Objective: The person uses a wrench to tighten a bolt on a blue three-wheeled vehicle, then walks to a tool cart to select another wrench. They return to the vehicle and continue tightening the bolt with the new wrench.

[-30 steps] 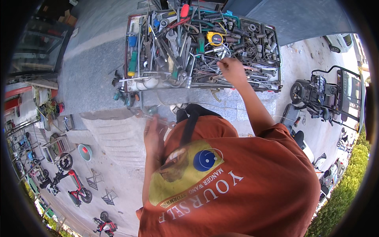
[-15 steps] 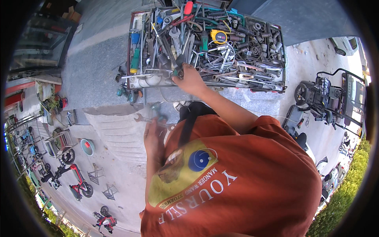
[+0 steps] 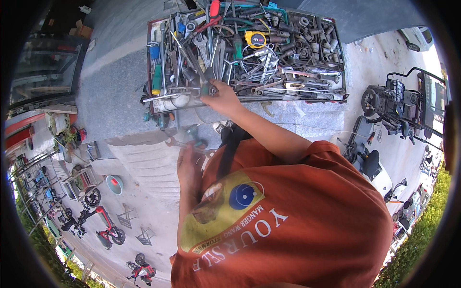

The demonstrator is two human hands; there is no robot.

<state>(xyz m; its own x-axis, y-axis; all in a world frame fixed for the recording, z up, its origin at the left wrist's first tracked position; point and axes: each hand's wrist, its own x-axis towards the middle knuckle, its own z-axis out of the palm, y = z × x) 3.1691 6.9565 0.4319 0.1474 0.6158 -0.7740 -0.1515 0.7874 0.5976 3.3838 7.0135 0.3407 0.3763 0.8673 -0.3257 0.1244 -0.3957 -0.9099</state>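
Observation:
Low in front of my body, my left hand [image 3: 188, 165] is closed around an open-end wrench [image 3: 173, 142]. The wrench's jaw sticks out past my fingers to the left. My right hand [image 3: 224, 99] reaches to the near edge of a wide tool tray [image 3: 150, 53]. Its fingers are closed on a dark tool with a green part [image 3: 209, 89]; its exact kind is hard to make out. Around that hand lie wrenches [image 3: 269, 89], a large spanner [image 3: 200, 45], a green-handled screwdriver [image 3: 156, 79] and a yellow tape measure [image 3: 255, 39].
Many sockets [image 3: 307, 45] fill the tray's right side. Below its near left corner are green power tools [image 3: 163, 120]. Left on the ground stand a bucket [image 3: 115, 185] and a red scooter [image 3: 106, 223]. A three-wheeled cart [image 3: 394, 105] is at the right.
The whole view has shifted slightly, the tray moving left in it. Both hands keep their holds, and my right hand stays at the tray's near edge.

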